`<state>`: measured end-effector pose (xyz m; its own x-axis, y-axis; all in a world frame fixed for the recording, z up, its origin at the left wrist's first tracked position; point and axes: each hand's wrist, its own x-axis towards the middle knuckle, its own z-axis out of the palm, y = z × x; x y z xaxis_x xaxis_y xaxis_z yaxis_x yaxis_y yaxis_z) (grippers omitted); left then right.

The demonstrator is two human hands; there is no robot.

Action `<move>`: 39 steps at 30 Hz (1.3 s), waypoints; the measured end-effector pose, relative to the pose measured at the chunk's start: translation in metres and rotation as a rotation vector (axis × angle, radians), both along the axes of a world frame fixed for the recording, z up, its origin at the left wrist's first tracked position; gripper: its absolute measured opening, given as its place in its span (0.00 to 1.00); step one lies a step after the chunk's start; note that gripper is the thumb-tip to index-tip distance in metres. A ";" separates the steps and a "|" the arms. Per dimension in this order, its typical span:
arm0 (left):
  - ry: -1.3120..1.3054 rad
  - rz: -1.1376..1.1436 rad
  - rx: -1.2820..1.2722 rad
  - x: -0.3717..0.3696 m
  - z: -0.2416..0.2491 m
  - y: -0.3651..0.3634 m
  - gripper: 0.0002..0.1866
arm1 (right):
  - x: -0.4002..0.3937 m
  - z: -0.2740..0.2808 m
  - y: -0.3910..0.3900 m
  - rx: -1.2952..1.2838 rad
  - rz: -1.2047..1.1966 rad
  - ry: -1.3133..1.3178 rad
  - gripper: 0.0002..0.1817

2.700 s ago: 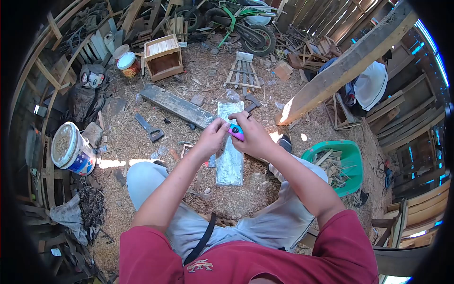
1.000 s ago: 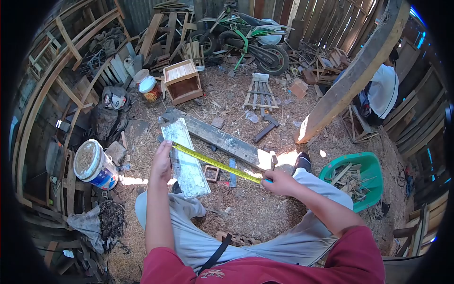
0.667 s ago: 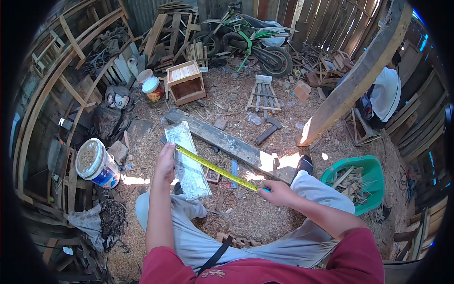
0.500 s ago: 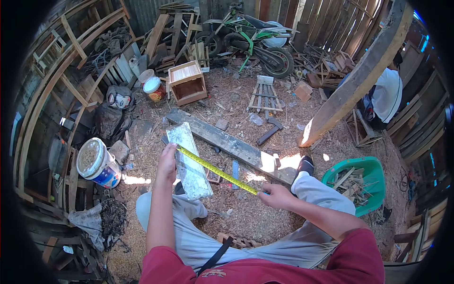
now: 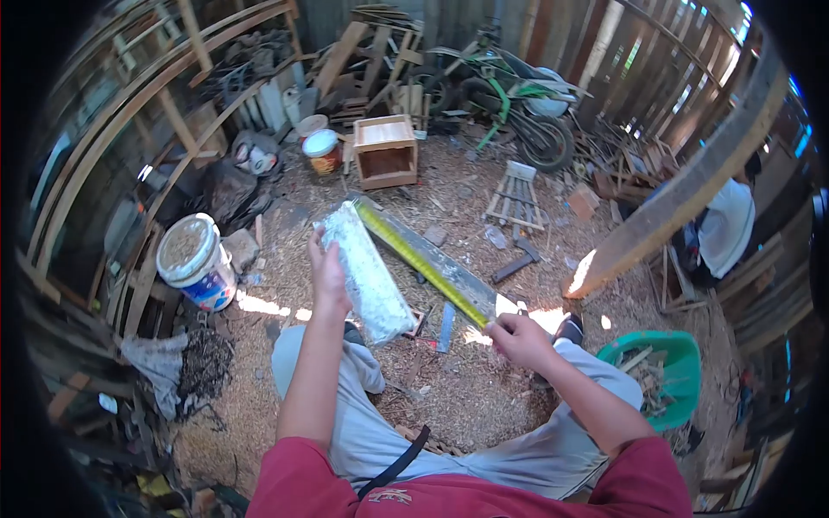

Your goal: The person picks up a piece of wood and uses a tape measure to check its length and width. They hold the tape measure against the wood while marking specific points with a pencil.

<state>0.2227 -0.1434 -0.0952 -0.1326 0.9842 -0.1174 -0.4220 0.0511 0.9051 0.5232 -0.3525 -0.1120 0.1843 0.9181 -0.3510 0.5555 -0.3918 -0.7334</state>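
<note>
Rough dirt-and-shavings floor (image 5: 250, 371) in a timber shed, scrap wood piled round the walls, a green motorcycle (image 5: 509, 95) at the back past the hands. Another person (image 5: 727, 226) is beyond the slanting post (image 5: 691, 194), off to the R & well apart from both hands.

L hand (image 5: 328, 281) is closed on the L edge of the whitish board (image 5: 370, 276), which slants in front of the person, mostly b/w the hands, its lower end near the L knee. R hand (image 5: 524, 343) is shut round the near end of the yellow tape (image 5: 423, 263); the case is mostly hidden in the fingers. Tape runs diag. from the board's top end down to R hand, over the dark plank (image 5: 466, 283) in this view; can't tell if it touches it. Also can't tell if the tip is hooked on the board, & markings are too blurred to read.

For good handling, I'd say: seat the tip square on the board's end, pin it w/ a L fingertip, & bring R hand in so the tape lies flat along the board's edge, not angled away as now. Light, even tension from R hand is best; too much could pull the tip off, too little lets it sag or twist. A steady L grip matters, as the board could tilt. Hammer (image 5: 515, 262) lies just beyond R hand, green tub (image 5: 691, 367) to its R.
</note>
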 end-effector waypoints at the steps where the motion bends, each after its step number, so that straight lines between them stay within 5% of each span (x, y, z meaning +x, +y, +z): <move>1: 0.073 0.079 0.117 0.000 -0.002 0.003 0.26 | -0.007 0.017 0.000 0.087 -0.015 0.029 0.20; 5: -0.117 0.148 0.062 0.003 0.011 0.004 0.24 | -0.028 0.050 -0.006 0.111 -0.072 0.355 0.17; 9: -0.087 0.150 0.237 0.012 0.012 0.008 0.14 | -0.051 0.037 -0.013 0.198 -0.102 0.271 0.17; 16: 0.025 0.227 0.458 0.030 0.035 0.001 0.13 | -0.069 0.021 0.012 0.188 -0.076 0.215 0.17; 39: -0.005 0.183 0.420 0.028 0.021 0.007 0.19 | -0.068 -0.015 0.031 0.206 0.025 0.189 0.20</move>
<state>0.2511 -0.1360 -0.0741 -0.3090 0.9072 0.2854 -0.3942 -0.3952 0.8297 0.4548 -0.3220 -0.1271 0.1094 0.9771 -0.1824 0.4093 -0.2115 -0.8876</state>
